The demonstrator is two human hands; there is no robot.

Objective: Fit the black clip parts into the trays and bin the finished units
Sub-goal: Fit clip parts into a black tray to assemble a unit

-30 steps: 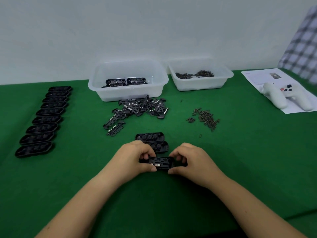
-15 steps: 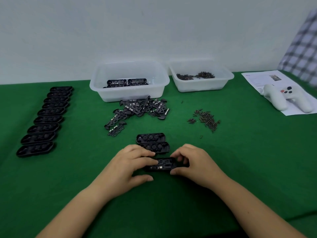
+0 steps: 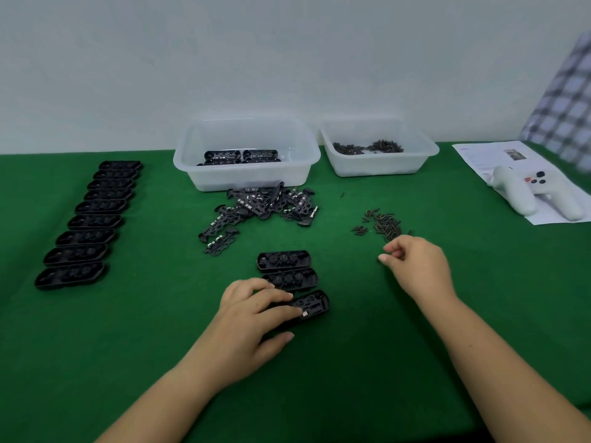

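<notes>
A black tray (image 3: 315, 304) with a clip part fitted in it lies on the green table in front of me. My left hand (image 3: 256, 318) rests on its left half, fingers laid over the top and thumb at the near side. Two more black trays (image 3: 284, 259) lie just behind it. My right hand (image 3: 415, 266) hovers just below the loose pile of small dark screws (image 3: 385, 222), fingers curled with thumb and forefinger tips close together; nothing shows between them. Loose black clip parts (image 3: 262, 206) are heaped at centre.
A clear bin (image 3: 188, 161) behind the clip pile holds finished units. A second clear bin (image 3: 425, 155) to its right holds screws. A row of several black trays (image 3: 86, 225) lines the left. A white controller (image 3: 537, 193) sits on paper at the right edge.
My right hand let go of the tray and moved up and right to the screw pile. My left hand stayed on the tray, which now lies flat on the table.
</notes>
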